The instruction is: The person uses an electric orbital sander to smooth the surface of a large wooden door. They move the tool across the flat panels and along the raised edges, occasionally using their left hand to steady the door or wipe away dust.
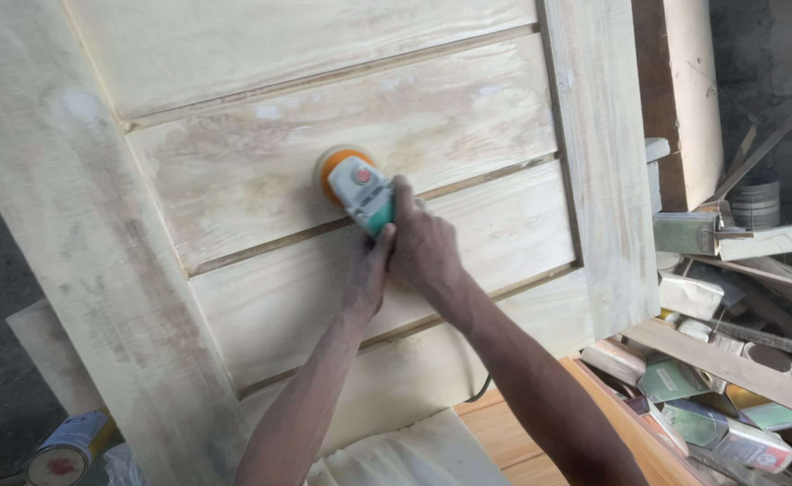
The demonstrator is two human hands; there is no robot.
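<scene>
A pale wooden door (261, 171) with raised horizontal panels lies tilted in front of me. On one middle panel sits a small power sander (358, 187) with an orange round pad and a green and grey body. My right hand (423, 247) grips the rear of the sander from above. My left hand (371, 270) wraps around the sander's handle from below, thumb touching the green casing. Both forearms are dusted with wood powder. A black cable (481, 389) hangs below the door's edge.
At the right lies a heap of wood offcuts, boards and small boxes (729, 396). A tall plank (684, 90) leans at the back right. A tin can (67, 447) stands at the lower left. An orange-brown board (513, 441) lies beneath the door.
</scene>
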